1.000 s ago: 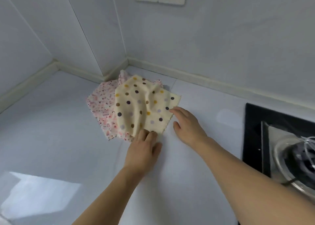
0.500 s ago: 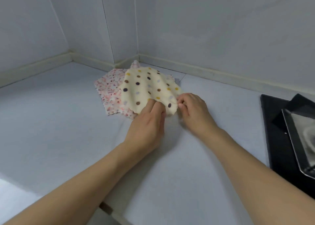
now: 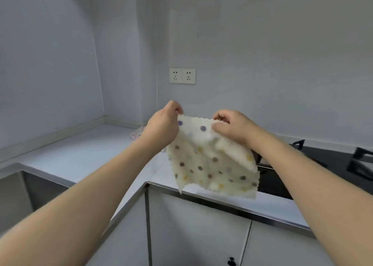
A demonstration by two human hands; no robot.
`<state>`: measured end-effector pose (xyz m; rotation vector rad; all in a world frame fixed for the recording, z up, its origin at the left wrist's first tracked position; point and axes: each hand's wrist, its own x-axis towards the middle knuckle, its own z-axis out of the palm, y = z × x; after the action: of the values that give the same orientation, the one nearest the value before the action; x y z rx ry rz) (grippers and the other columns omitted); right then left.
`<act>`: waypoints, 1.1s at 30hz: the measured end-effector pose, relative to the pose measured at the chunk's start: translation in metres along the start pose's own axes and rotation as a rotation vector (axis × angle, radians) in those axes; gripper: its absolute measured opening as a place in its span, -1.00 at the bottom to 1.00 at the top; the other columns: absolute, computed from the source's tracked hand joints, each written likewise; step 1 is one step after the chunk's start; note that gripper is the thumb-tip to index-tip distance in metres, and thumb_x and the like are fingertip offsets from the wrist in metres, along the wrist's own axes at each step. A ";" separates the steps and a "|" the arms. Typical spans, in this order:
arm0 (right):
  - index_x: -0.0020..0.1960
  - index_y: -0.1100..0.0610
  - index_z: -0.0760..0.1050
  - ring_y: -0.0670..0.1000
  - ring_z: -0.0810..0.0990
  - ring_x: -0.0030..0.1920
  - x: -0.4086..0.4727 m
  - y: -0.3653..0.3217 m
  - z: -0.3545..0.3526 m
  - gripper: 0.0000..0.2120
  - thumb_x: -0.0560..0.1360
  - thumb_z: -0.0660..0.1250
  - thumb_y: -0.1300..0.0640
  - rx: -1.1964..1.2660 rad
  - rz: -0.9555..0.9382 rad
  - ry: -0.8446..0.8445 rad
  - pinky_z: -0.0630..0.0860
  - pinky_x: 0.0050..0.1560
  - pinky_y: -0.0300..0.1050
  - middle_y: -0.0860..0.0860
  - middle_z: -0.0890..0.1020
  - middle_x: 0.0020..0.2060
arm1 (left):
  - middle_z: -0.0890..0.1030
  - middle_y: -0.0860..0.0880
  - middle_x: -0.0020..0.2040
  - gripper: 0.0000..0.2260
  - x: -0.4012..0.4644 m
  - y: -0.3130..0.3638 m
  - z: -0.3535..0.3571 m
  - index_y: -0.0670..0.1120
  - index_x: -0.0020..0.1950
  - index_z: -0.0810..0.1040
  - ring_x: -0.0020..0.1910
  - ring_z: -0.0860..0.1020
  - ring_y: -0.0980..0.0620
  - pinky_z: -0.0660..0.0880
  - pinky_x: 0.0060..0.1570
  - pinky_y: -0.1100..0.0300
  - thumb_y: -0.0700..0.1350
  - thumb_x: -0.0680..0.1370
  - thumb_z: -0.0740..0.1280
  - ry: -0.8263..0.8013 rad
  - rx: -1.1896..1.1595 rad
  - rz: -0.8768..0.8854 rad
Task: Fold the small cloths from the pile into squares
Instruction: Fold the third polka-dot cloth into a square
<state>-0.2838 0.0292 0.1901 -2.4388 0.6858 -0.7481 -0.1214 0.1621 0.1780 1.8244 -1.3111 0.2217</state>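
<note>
Both hands hold one spotted cloth (image 3: pixel 212 161) up in the air in front of the person, over the near edge of the counter (image 3: pixel 84 157). The left hand (image 3: pixel 163 126) pinches the cloth's top left corner, fingers curled over it. The right hand (image 3: pixel 232 127) pinches the top edge near the other corner, thumb in front and fingers curled behind. Held this way by the upper edge, the cloth hangs below the hands and opens out nearly flat, which likely serves to find its corners before the first fold. It is not quite flat: below the right hand a flap doubles over along the right side, so the cloth probably needs a shake or a shift of grip to straighten it.

Beyond the left hand, on the counter near the wall corner, a slip of a pink patterned cloth (image 3: pixel 137 132) shows past the wrist; that looks to be the rest of the pile, mostly hidden. Beyond and below the right hand lies a black stove (image 3: pixel 314 165). Farther off, above both hands, a double socket (image 3: pixel 182 76) sits on the wall.
</note>
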 end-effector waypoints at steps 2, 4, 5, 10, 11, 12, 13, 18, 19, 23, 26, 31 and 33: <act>-0.26 0.02 0.50 -0.04 0.42 -0.33 -0.020 -0.021 -0.018 -0.90 0.43 0.27 0.11 -0.050 0.022 -0.043 0.35 -0.31 -0.20 -0.08 0.48 -0.38 | 0.47 0.06 -0.17 -0.76 -0.007 0.013 -0.017 -0.06 0.06 0.45 -0.18 0.47 0.12 0.32 -0.32 0.21 -0.23 0.65 0.00 -0.153 0.019 -0.004; -0.34 0.07 0.49 -0.03 0.37 -0.40 -0.032 -0.035 -0.031 -0.83 0.42 0.26 0.21 -0.115 0.079 -0.078 0.32 -0.40 -0.25 -0.06 0.44 -0.44 | 0.46 0.07 -0.19 -0.77 -0.011 0.020 -0.029 -0.05 0.00 0.48 -0.20 0.45 0.07 0.32 -0.30 0.22 -0.23 0.62 0.05 -0.228 -0.059 -0.045; -0.35 0.07 0.50 -0.02 0.37 -0.41 -0.035 -0.039 -0.035 -0.82 0.41 0.26 0.21 -0.160 0.102 -0.089 0.32 -0.45 -0.26 -0.05 0.43 -0.44 | 0.47 0.05 -0.21 -0.79 -0.013 0.021 -0.033 -0.05 -0.04 0.50 -0.24 0.44 0.06 0.33 -0.30 0.19 -0.24 0.59 0.09 -0.252 -0.139 -0.072; -0.19 0.04 0.59 -0.03 0.48 -0.39 -0.024 -0.034 -0.036 -0.85 0.50 0.28 0.18 -0.238 0.110 -0.177 0.48 -0.46 -0.20 -0.05 0.63 -0.18 | 0.51 -0.03 -0.19 -0.84 -0.011 0.009 -0.030 -0.04 -0.08 0.49 -0.25 0.47 -0.03 0.39 -0.28 0.18 -0.23 0.53 0.15 -0.272 -0.237 -0.161; -0.16 0.02 0.58 -0.04 0.51 -0.43 -0.019 -0.029 -0.033 -0.85 0.52 0.27 0.16 -0.256 0.125 -0.204 0.51 -0.41 -0.18 -0.07 0.63 -0.18 | 0.47 -0.04 -0.21 -0.85 -0.008 0.002 -0.027 -0.05 -0.11 0.46 -0.28 0.43 -0.03 0.36 -0.32 0.20 -0.24 0.52 0.14 -0.278 -0.222 -0.170; -0.15 -0.01 0.57 -0.04 0.55 -0.44 -0.012 -0.022 -0.029 -0.84 0.52 0.26 0.17 -0.284 0.143 -0.233 0.54 -0.36 -0.15 -0.09 0.62 -0.17 | 0.42 -0.05 -0.24 -0.85 -0.002 -0.006 -0.022 -0.06 -0.16 0.42 -0.32 0.37 -0.03 0.31 -0.37 0.24 -0.26 0.51 0.13 -0.290 -0.211 -0.177; -0.14 -0.03 0.56 -0.02 0.60 -0.41 -0.004 -0.013 -0.023 -0.83 0.51 0.24 0.19 -0.315 0.159 -0.260 0.59 -0.30 -0.11 -0.07 0.62 -0.16 | 0.37 -0.05 -0.26 -0.85 0.003 -0.015 -0.015 -0.07 -0.20 0.38 -0.34 0.30 -0.02 0.27 -0.42 0.27 -0.28 0.49 0.11 -0.308 -0.202 -0.181; -0.09 0.00 0.59 -0.07 0.57 -0.52 0.049 0.046 0.024 -0.71 0.47 0.16 0.29 -0.426 0.215 -0.296 0.57 -0.32 -0.14 -0.03 0.63 -0.09 | 0.44 0.00 -0.26 -0.88 0.039 -0.074 0.040 -0.08 -0.21 0.41 -0.34 0.34 0.02 0.30 -0.35 0.21 -0.27 0.48 0.26 -0.337 -0.070 -0.184; -0.07 0.01 0.60 -0.06 0.57 -0.49 0.060 0.059 0.032 -0.72 0.48 0.17 0.28 -0.433 0.218 -0.285 0.55 -0.35 -0.17 -0.03 0.62 -0.06 | 0.47 0.01 -0.23 -0.88 0.047 -0.086 0.053 -0.07 -0.20 0.45 -0.31 0.38 0.02 0.33 -0.33 0.20 -0.26 0.49 0.29 -0.318 -0.034 -0.189; 0.04 0.07 0.60 0.03 0.57 0.00 0.103 0.097 0.051 -0.74 0.54 0.17 0.28 -0.408 0.119 -0.066 0.52 -0.01 -0.12 -0.01 0.56 0.03 | 0.58 0.07 -0.12 -0.75 0.084 -0.127 0.091 0.08 -0.25 0.50 -0.18 0.53 -0.03 0.48 -0.20 0.13 -0.28 0.47 0.25 -0.181 0.038 -0.235; 0.02 0.09 0.59 0.03 0.52 0.03 0.122 0.109 0.057 -0.73 0.54 0.14 0.28 -0.444 -0.017 0.077 0.49 0.05 -0.04 -0.03 0.50 -0.01 | 0.55 0.16 -0.17 -0.78 0.107 -0.143 0.096 0.10 -0.23 0.53 -0.07 0.54 -0.04 0.52 -0.06 0.07 -0.23 0.48 0.28 -0.057 0.040 -0.249; 0.01 0.14 0.59 0.03 0.49 0.03 0.100 0.122 0.079 -0.79 0.54 0.18 0.24 -0.414 -0.116 0.091 0.48 0.01 -0.02 0.01 0.52 0.01 | 0.54 0.07 -0.06 -0.87 0.093 -0.151 0.091 0.05 -0.13 0.57 0.00 0.51 0.00 0.47 -0.14 0.13 -0.19 0.51 0.33 -0.101 0.017 -0.165; 0.01 0.13 0.58 0.00 0.49 0.03 0.076 0.129 0.094 -0.80 0.53 0.19 0.23 -0.397 -0.108 0.036 0.46 0.01 -0.09 -0.02 0.52 0.00 | 0.55 0.06 0.00 -0.88 0.064 -0.156 0.093 0.03 -0.09 0.59 0.02 0.49 0.02 0.45 -0.02 0.09 -0.19 0.51 0.33 -0.129 0.052 -0.122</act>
<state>-0.2120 -0.0834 0.0749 -2.8464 0.7832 -0.7581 0.0084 0.0641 0.0750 1.9835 -1.2864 0.0734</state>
